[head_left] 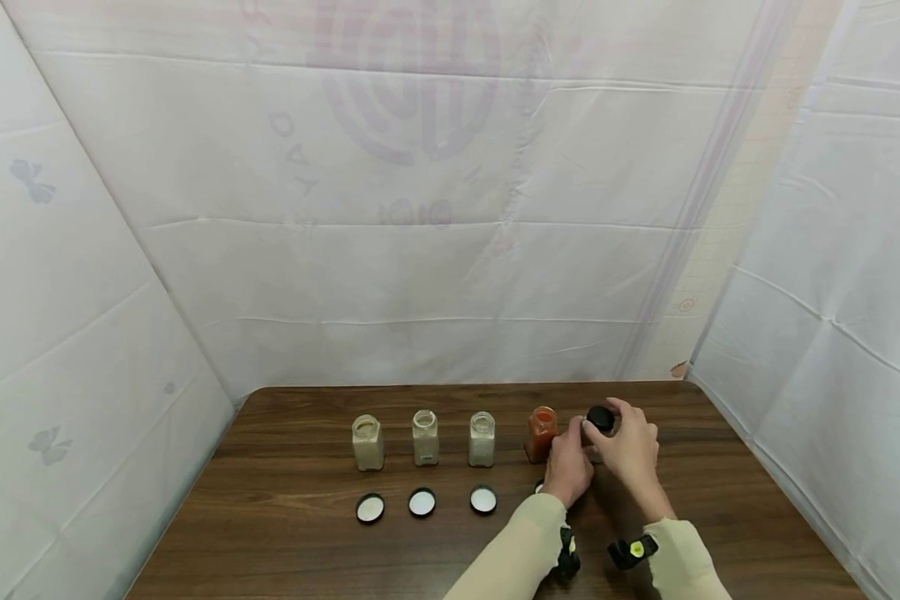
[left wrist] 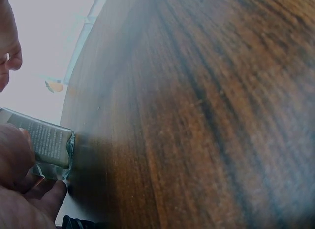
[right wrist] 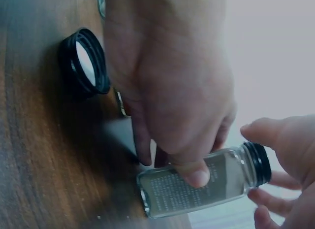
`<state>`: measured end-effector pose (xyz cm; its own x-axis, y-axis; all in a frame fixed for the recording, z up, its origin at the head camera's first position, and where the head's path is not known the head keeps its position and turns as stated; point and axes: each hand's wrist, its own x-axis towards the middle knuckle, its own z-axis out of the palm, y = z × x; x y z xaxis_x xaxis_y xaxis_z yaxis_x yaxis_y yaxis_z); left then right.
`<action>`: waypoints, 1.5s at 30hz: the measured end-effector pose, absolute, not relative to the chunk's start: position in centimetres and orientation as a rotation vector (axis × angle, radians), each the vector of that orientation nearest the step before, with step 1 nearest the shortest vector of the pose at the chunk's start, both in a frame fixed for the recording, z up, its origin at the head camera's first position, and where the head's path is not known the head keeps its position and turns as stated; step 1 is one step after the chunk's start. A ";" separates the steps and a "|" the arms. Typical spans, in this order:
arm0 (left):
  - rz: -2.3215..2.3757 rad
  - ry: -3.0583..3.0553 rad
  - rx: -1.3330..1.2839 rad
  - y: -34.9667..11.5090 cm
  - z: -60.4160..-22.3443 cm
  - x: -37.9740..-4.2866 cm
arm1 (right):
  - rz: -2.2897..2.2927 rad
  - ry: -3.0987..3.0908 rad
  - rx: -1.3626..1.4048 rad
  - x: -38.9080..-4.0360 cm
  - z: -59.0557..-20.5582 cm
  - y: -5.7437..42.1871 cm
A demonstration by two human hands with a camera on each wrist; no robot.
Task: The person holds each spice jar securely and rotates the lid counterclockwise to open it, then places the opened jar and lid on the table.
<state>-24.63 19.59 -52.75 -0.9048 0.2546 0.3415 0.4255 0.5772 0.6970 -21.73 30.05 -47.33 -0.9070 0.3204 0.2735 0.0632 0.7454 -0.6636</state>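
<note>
Right-wrist view alone shows jar [right wrist: 197,187] label text.

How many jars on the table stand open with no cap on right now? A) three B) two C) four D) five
C: four jars stand uncapped in a row, three pale and one red jar; only the glass jar gripped by the left hand has a black cap, which the right hand holds.
</note>
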 end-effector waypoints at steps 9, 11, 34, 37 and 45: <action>-1.275 -2.638 -0.530 19.8 -52.5 -24.5 | 0.889 -2.471 -0.434 -22.0 -47.8 29.7; -1.273 -2.653 -0.518 19.8 -52.6 -24.6 | 0.881 -2.467 -0.433 -22.1 -47.8 29.7; -1.286 -2.643 -0.537 19.7 -52.7 -24.8 | 0.921 -2.649 -0.088 -21.8 -46.6 30.9; -1.280 -2.646 -0.535 19.7 -52.8 -24.8 | 0.919 -2.652 -0.085 -21.7 -46.6 30.9; -1.246 -2.621 -0.560 19.6 -52.6 -24.6 | 0.904 -2.642 -0.085 -21.7 -46.6 31.0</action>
<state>-24.57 19.65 -52.60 -0.9115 0.2550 0.3227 0.4113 0.5765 0.7060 -21.69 30.96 -46.58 -0.9382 0.1665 0.3034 -0.0543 0.7950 -0.6042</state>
